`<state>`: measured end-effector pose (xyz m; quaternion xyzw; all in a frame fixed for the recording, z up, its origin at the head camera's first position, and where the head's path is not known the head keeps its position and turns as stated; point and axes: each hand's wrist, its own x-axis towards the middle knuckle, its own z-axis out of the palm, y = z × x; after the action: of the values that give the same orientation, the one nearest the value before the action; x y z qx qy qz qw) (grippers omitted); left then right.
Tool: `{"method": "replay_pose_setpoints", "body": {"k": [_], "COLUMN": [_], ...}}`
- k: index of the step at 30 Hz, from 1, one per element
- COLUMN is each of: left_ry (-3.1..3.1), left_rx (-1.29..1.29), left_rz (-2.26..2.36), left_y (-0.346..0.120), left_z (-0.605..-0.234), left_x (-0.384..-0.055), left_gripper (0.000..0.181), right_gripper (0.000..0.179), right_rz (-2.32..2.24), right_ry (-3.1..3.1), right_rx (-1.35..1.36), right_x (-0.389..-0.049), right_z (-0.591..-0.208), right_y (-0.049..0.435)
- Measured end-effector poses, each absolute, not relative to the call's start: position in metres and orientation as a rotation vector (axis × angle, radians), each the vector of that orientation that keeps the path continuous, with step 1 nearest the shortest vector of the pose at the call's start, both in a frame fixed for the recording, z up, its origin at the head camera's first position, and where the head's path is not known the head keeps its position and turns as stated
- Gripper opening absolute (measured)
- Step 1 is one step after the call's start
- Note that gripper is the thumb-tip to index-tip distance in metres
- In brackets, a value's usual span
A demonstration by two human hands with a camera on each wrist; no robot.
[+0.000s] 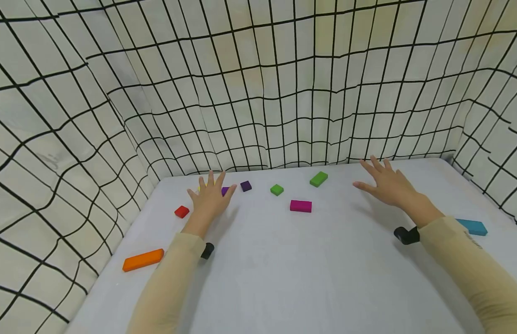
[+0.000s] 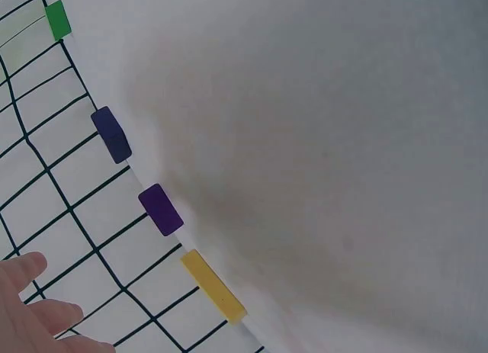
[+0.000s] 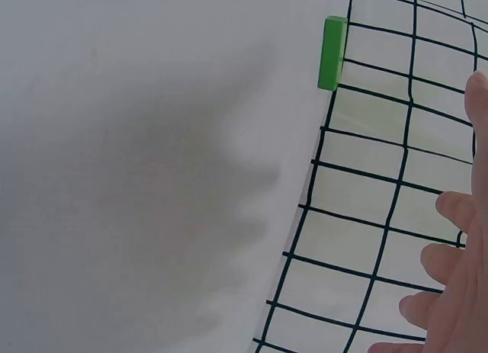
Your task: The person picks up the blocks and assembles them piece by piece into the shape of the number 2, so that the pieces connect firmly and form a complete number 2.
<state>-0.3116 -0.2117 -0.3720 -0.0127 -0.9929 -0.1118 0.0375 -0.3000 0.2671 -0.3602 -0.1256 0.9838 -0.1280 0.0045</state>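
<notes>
My left hand (image 1: 210, 198) hovers over the far left of the white table with its fingers spread, holding nothing. Behind its fingers are a yellow block (image 2: 214, 287) and a purple block (image 2: 161, 210), both partly hidden in the head view. Just right of it sits a dark purple block (image 1: 246, 186); a red block (image 1: 181, 212) lies to its left. Over the far right my right hand (image 1: 387, 186) is raised too, fingers apart and nothing in them. The longer green block (image 1: 318, 179) lies to its left, and a blue block (image 1: 473, 227) is partly covered by the right sleeve.
A small green block (image 1: 277, 189) and a magenta block (image 1: 301, 206) lie near the middle of the table (image 1: 300, 278). An orange block (image 1: 143, 260) is beside the left forearm. White walls with a black grid (image 1: 283, 93) enclose the back and sides.
</notes>
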Motion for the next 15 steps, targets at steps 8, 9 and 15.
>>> {"method": "replay_pose_setpoints", "body": {"k": [8, 9, 15], "left_ry": [-3.051, -3.047, -3.038], "left_rx": [-0.042, -0.045, -0.082], "left_rz": [-0.323, -0.325, -0.393], "left_y": [-0.215, -0.216, -0.227], "left_z": [-0.370, -0.369, -0.363], "left_x": [-0.303, -0.302, -0.299], "left_gripper": [0.072, 0.072, 0.071], "right_gripper": [0.092, 0.092, 0.090], "right_rz": [-0.358, -0.357, -0.372], "right_ry": [3.086, 3.083, 3.068], "right_rx": [-0.400, -0.401, -0.405], "right_x": [-0.292, -0.291, -0.286], "right_z": [-0.359, -0.359, -0.357], "right_y": [0.274, 0.275, 0.282]}}
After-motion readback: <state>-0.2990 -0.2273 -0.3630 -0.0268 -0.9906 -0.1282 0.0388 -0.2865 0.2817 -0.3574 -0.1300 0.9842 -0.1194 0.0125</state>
